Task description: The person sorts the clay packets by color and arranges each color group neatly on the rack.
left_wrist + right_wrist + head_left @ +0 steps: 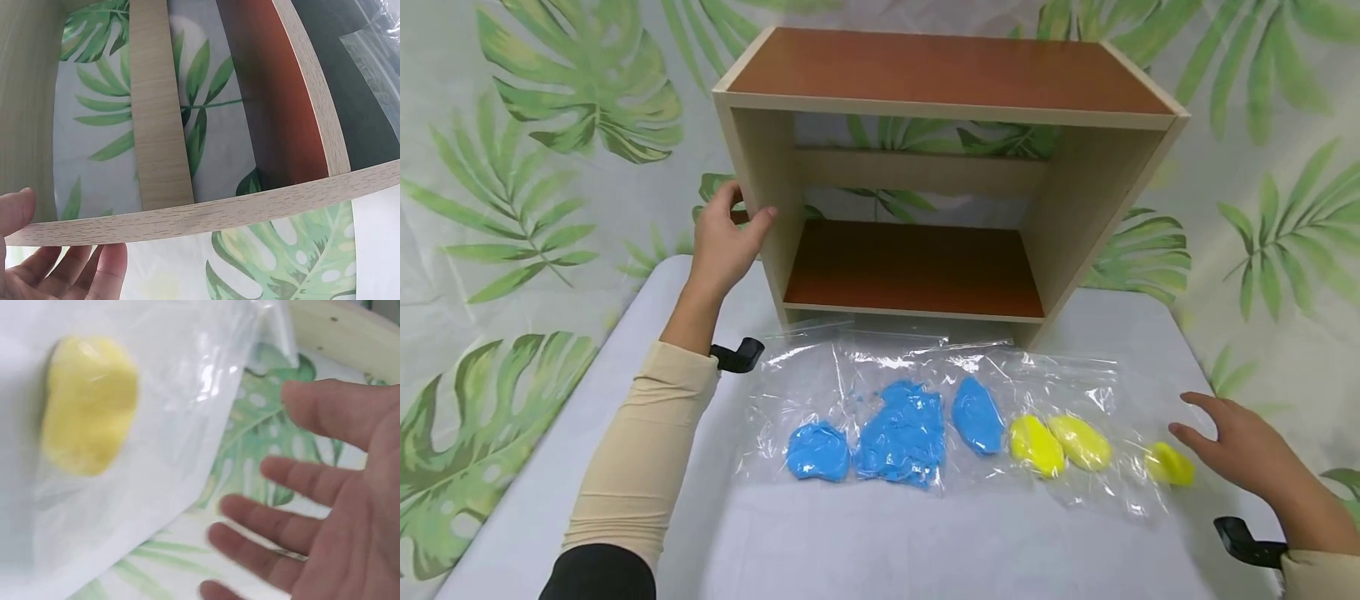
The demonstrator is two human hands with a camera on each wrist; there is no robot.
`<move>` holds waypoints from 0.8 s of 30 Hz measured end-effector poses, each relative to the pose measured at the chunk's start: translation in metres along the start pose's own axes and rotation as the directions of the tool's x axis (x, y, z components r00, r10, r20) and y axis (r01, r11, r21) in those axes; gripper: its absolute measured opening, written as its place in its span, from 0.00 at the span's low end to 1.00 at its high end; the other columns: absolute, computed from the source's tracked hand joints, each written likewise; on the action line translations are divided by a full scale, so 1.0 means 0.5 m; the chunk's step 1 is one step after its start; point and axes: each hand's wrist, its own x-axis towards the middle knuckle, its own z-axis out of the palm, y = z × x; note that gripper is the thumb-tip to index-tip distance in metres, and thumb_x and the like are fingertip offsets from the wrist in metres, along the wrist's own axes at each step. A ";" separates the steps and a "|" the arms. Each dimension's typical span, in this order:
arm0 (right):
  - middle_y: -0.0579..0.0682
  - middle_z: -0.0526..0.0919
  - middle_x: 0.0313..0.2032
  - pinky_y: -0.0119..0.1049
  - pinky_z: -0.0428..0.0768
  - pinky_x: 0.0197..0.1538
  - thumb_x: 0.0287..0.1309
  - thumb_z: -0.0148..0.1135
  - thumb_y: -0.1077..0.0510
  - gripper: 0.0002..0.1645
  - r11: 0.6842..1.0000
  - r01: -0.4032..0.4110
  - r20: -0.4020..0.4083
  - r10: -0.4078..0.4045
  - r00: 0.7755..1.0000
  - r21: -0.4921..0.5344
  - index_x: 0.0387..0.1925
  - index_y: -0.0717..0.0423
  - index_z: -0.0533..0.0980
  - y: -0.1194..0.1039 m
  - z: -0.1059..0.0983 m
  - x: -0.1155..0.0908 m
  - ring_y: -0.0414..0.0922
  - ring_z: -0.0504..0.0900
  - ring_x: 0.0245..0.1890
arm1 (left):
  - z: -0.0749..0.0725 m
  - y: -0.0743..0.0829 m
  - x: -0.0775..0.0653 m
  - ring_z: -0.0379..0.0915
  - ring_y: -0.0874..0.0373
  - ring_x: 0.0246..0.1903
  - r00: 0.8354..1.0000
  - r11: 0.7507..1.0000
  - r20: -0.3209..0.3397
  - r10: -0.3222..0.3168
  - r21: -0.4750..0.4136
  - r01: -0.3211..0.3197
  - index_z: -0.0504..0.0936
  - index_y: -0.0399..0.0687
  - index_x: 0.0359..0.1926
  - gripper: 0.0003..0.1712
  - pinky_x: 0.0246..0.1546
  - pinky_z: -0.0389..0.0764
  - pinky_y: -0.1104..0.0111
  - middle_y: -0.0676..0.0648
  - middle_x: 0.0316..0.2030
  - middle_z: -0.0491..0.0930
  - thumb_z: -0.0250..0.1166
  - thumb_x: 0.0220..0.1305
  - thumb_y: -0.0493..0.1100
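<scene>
A small wooden shelf (955,267) with reddish-brown boards stands on the white table. My left hand (730,229) holds the front edge of its left side panel. In the left wrist view the thumb (17,209) lies on the inner side of the panel and the fingers (106,275) on the outer side. My right hand (1255,446) hovers at the right of the table, fingers apart, holding nothing. Nearest to it is a yellow clay-like lump (90,406) in a clear plastic bag. In the right wrist view the hand and lump are apart.
Clear bags lie in a row before the shelf. Blue lumps (901,433) fill those on the left, yellow lumps (1036,446) those on the right. Leaf-patterned cloth (1285,208) hangs behind the white table (925,550).
</scene>
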 end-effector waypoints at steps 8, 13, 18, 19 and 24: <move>0.85 0.68 0.55 0.67 0.76 0.44 0.67 0.56 0.42 0.44 0.996 -0.084 0.134 0.082 0.988 0.009 0.60 0.81 0.61 0.054 0.024 -0.008 0.76 0.76 0.47 | 0.007 0.008 0.006 0.81 0.45 0.56 0.999 0.999 -0.015 -0.031 0.014 0.031 0.72 0.45 0.65 0.29 0.53 0.83 0.56 0.42 0.61 0.76 0.59 0.66 0.50; 0.87 0.64 0.56 0.68 0.75 0.46 0.67 0.51 0.36 0.54 0.987 -0.152 0.233 0.136 0.963 0.052 0.64 0.84 0.53 0.066 0.033 -0.009 0.78 0.72 0.50 | 0.008 0.012 0.004 0.83 0.45 0.53 0.997 0.998 -0.052 -0.062 0.014 0.063 0.74 0.45 0.63 0.28 0.53 0.83 0.57 0.42 0.61 0.78 0.59 0.65 0.51; 0.85 0.66 0.57 0.64 0.78 0.48 0.66 0.46 0.29 0.63 0.963 -0.249 0.409 0.189 0.893 0.099 0.66 0.87 0.44 0.077 0.049 -0.006 0.76 0.72 0.52 | 0.008 0.017 0.003 0.81 0.44 0.56 0.996 0.998 -0.053 -0.066 0.014 0.067 0.73 0.42 0.64 0.28 0.55 0.82 0.54 0.41 0.62 0.77 0.58 0.66 0.50; 0.85 0.68 0.56 0.62 0.78 0.48 0.65 0.46 0.29 0.64 0.961 -0.253 0.423 0.186 0.887 0.108 0.66 0.87 0.44 0.079 0.052 -0.006 0.75 0.73 0.51 | 0.008 0.019 0.004 0.81 0.44 0.56 0.996 0.998 -0.056 -0.067 0.017 0.068 0.72 0.42 0.64 0.28 0.55 0.82 0.53 0.40 0.62 0.77 0.58 0.66 0.50; 0.89 0.64 0.56 0.65 0.76 0.52 0.64 0.49 0.29 0.67 0.956 -0.270 0.383 0.210 0.900 0.112 0.63 0.92 0.44 0.093 0.069 -0.008 0.79 0.70 0.53 | 0.014 0.022 0.007 0.81 0.44 0.55 0.992 0.996 -0.109 -0.070 0.052 0.076 0.75 0.41 0.62 0.27 0.55 0.82 0.52 0.39 0.60 0.79 0.58 0.66 0.49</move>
